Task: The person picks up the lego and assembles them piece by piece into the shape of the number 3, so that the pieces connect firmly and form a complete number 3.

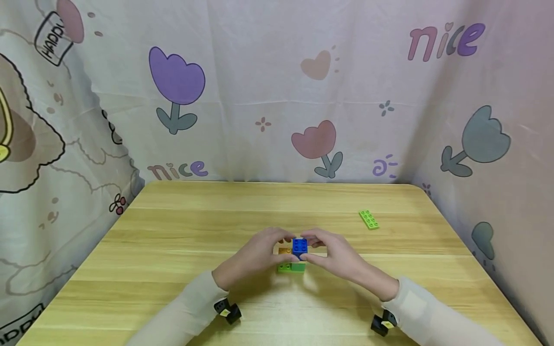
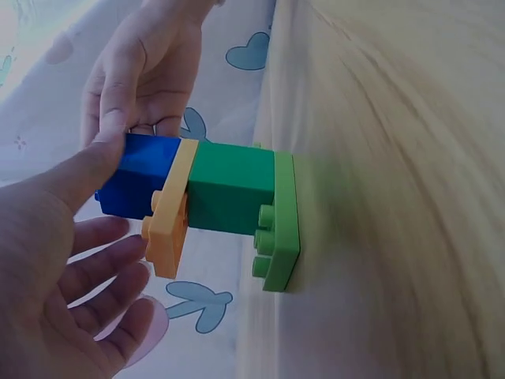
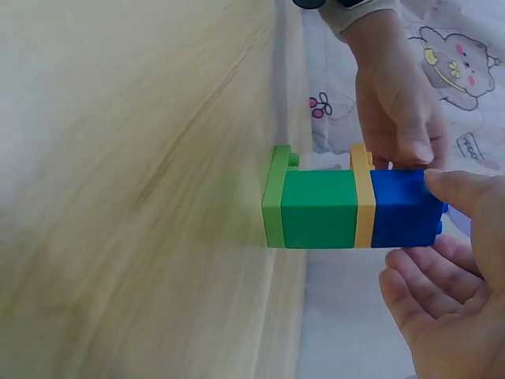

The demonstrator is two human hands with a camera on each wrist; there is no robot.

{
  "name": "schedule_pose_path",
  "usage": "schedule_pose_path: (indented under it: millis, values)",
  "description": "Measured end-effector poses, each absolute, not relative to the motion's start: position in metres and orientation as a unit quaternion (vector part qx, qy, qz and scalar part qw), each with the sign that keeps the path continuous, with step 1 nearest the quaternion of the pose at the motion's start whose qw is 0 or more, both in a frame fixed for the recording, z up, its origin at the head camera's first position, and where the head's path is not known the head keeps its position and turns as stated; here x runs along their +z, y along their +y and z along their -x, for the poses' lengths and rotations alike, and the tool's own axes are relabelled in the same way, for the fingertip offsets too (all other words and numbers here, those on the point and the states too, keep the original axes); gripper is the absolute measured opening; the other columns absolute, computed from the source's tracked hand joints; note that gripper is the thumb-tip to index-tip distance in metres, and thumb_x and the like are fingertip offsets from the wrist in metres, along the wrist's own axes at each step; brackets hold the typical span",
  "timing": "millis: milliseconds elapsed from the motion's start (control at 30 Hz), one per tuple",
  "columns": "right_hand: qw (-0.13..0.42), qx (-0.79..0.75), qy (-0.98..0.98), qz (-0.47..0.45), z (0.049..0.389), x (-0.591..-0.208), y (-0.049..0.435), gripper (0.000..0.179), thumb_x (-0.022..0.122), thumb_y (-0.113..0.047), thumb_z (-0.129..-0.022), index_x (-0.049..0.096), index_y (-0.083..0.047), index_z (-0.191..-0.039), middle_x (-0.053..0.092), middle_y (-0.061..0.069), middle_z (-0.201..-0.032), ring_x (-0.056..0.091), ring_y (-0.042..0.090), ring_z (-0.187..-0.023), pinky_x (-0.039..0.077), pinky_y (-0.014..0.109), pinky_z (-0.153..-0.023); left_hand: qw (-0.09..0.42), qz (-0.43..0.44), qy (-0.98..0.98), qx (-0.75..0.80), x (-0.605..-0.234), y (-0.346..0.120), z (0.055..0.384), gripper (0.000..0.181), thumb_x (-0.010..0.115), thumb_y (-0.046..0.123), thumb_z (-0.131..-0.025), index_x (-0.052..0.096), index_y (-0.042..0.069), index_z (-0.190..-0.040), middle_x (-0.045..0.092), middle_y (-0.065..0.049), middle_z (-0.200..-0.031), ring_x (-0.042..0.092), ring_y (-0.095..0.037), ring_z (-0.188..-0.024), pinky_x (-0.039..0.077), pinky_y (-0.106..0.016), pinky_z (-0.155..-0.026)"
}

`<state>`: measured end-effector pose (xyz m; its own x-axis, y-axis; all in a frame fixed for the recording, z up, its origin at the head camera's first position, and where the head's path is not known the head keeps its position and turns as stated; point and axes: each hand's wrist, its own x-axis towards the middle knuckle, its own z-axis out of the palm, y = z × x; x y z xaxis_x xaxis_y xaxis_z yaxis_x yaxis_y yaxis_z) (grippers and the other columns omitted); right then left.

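Observation:
A small tower of building blocks stands on the table between the two hands. At its foot lies a light green flat block [image 2: 284, 225]; above come a dark green block [image 3: 319, 209], an orange flat block [image 2: 170, 213] and, topmost, a blue block [image 1: 300, 247]. The flat blocks jut out to the left, with bare studs. My left hand [image 1: 258, 252] pinches the blue block from its left side, thumb at the near corner and fingertips at the far one. From the opposite side my right hand [image 1: 339, 254] pinches the same block, its thumb on the near edge.
Another light green flat block [image 1: 369, 219] lies studs up farther back on the right of the wooden table [image 1: 195, 226]. A printed cloth [image 1: 251, 86] hangs behind the table's back edge and along both sides. Each wrist carries a small black camera.

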<state>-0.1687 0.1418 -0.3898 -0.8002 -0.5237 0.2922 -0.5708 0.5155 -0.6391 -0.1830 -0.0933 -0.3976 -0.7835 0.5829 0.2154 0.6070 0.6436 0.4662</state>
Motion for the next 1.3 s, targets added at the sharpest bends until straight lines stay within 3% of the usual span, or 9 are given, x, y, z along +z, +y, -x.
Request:
schedule_pose_path:
  millis: [367, 767, 1100, 1300]
  values:
    - [0.023, 0.425, -0.849, -0.314, 0.17, -0.399, 0.144, 0.039, 0.068, -0.036, -0.092, 0.061, -0.015, -0.124, 0.069, -0.005, -0.113, 0.065, 0.011, -0.099, 0.051, 0.034, -0.09, 0.075, 0.365, -0.862, -0.344, -0.401, -0.09, 0.182, 0.044, 0.073, 0.039, -0.086, 0.066, 0.014, -0.122, 0.066, 0.003, -0.111, 0.06, -0.017, -0.097, 0.052, -0.035, -0.081]
    - [0.013, 0.454, -0.831, -0.321, 0.169, -0.402, 0.144, 0.036, 0.068, -0.032, -0.093, 0.061, -0.015, -0.124, 0.068, -0.005, -0.111, 0.065, 0.011, -0.098, 0.052, 0.034, -0.089, 0.091, 0.356, -0.86, -0.356, -0.406, -0.085, 0.179, 0.041, 0.077, 0.039, -0.083, 0.068, 0.015, -0.115, 0.063, 0.008, -0.099, 0.056, -0.011, -0.09, 0.05, -0.029, -0.079]
    - [0.044, 0.453, -0.843, -0.287, 0.175, -0.398, 0.157, 0.035, 0.067, -0.028, -0.094, 0.061, -0.009, -0.124, 0.067, 0.004, -0.111, 0.063, 0.012, -0.098, 0.051, 0.034, -0.089, 0.104, 0.359, -0.877, -0.302, -0.405, -0.084, 0.18, 0.042, 0.074, 0.044, -0.085, 0.069, 0.013, -0.112, 0.064, 0.003, -0.106, 0.06, -0.018, -0.099, 0.051, -0.032, -0.085]
    - [0.072, 0.432, -0.858, -0.267, 0.184, -0.397, 0.17, 0.035, 0.066, -0.029, -0.095, 0.062, -0.01, -0.123, 0.067, -0.004, -0.11, 0.063, 0.009, -0.098, 0.052, 0.035, -0.089, 0.121, 0.367, -0.889, -0.246, -0.402, -0.083, 0.182, 0.045, 0.074, 0.048, -0.083, 0.068, 0.014, -0.112, 0.064, 0.003, -0.11, 0.056, -0.016, -0.106, 0.05, -0.034, -0.091]
